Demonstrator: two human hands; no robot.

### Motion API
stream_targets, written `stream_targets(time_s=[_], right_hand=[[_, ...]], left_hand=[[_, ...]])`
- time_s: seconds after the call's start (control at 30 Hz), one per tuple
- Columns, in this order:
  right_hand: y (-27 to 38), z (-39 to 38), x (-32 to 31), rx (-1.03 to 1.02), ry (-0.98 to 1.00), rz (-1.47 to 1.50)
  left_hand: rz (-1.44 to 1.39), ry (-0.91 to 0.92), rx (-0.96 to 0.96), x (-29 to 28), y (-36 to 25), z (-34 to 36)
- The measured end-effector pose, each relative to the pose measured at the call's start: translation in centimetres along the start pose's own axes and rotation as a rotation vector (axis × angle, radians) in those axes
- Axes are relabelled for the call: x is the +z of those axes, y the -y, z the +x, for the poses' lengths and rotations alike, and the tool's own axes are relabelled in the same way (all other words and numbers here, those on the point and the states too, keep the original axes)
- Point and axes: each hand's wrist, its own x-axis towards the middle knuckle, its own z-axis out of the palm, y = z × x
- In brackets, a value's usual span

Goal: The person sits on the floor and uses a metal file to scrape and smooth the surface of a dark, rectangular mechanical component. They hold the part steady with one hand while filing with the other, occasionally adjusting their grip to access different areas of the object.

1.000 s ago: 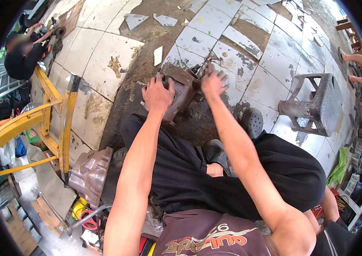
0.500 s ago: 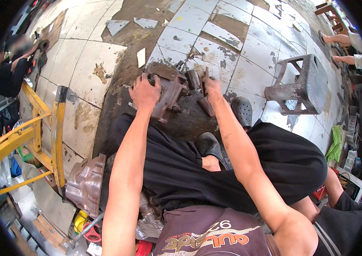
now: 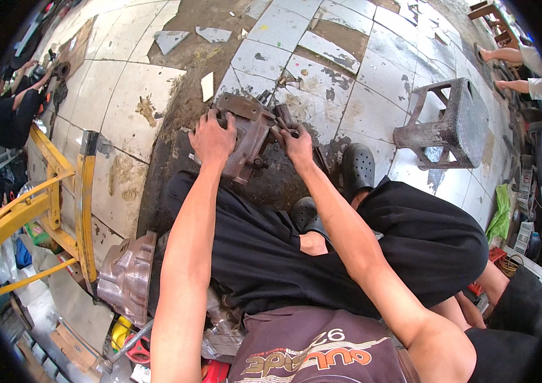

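rust-brown metal housing (image 3: 250,136): lies on the dark, bare floor (image 3: 277,189) ahead of the person's legs, a flat flange (image 3: 239,106) at its far end.
left hand (image 3: 213,139): spread over the housing's left side, fingers bent and thumb apart from them; how firmly it presses, i cannot tell.
right hand (image 3: 297,143): just right of the housing, fingers curled together around or against something slim and dark; whether clamped on it, i cannot tell.
short cylindrical part (image 3: 283,113): just beyond the right hand's fingers.
likely feel: heavy and stiff, hard to dent, perhaps slick where grimy.
best hold: both side walls, low down, or the flange's rim, keeping fingers from under the weight.
surroundings: grey stool (image 3: 465,124) to the right, yellow frame (image 3: 84,204) to the left, bell-shaped casing (image 3: 127,279) near left.
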Motion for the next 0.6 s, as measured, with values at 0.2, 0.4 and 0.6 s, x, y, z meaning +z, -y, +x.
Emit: stream_targets(time_s=[0.2, 0.4, 0.6], right_hand=[[0.8, -1.1, 0.0, -0.230, 0.055, -0.257], [-0.5, -2.2, -0.3, -0.457, 0.113, -0.285], [-4.4, 2.0, -3.1, -0.092, -0.097, -0.389]], left_hand=[[0.048, -0.113, 0.033, 0.9, 0.6, 0.0], [0.056, -0.113, 0.036, 1.2, 1.0, 0.2], [0.030, -0.084, 0.034, 0.9, 0.9, 0.2]])
